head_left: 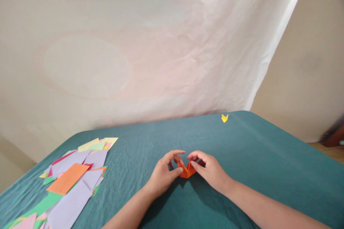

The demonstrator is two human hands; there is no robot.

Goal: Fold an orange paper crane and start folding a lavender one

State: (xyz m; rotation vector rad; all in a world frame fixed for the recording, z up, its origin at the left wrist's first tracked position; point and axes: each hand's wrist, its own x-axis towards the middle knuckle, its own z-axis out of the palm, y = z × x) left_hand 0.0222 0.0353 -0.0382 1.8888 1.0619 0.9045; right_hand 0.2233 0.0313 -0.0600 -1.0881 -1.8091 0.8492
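Note:
Between my two hands, low over the table, is a small orange folded paper figure with two upright points and a V-shaped dip in the middle. My left hand pinches its left point between thumb and fingers. On the other side, the thumb and fingers of my right hand grip the right point. The fingertips partly cover both points.
A green cloth covers the table. Loose coloured paper sheets lie heaped at the left, an orange sheet among them. Near the far edge stands a small yellow folded paper bird. Behind hangs a pale sheet.

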